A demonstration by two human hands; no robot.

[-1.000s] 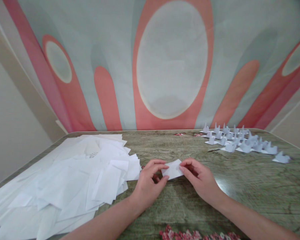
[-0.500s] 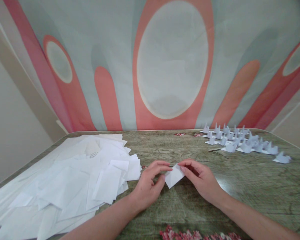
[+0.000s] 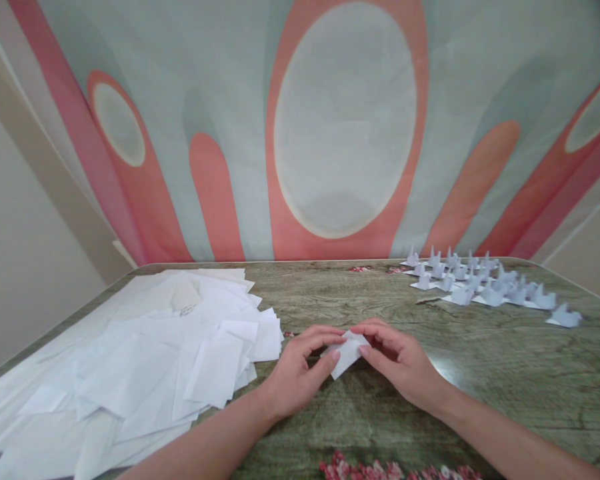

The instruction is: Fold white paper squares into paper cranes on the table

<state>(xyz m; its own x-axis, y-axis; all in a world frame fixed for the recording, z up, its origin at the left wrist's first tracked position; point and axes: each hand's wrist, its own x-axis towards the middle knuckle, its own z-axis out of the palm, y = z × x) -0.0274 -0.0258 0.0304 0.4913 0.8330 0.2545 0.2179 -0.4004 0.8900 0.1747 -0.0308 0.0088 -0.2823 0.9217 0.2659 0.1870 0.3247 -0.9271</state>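
Observation:
A small folded piece of white paper [image 3: 348, 355] is held between my two hands, just above the wooden table [image 3: 380, 427]. My left hand [image 3: 304, 363] pinches its left side, the thumb in front and the fingers curled over the back. On the opposite side, my right hand [image 3: 397, 357] grips the paper with its thumb on the near face and its fingers along the upper edge. The fingers partly cover the paper, so its exact folds cannot be made out.
A wide heap of white paper sheets [image 3: 130, 373] spreads over the table's left side. Several folded white paper birds [image 3: 493, 292] stand in rows at the back right. Behind the table hangs a patterned backdrop [image 3: 345, 120]. Printed pink flowers [image 3: 360, 469] decorate the table's near edge.
Both hands have drawn slightly closer together round the paper. My left thumb has come onto its near face, and the paper now shows a different fold and tilt.

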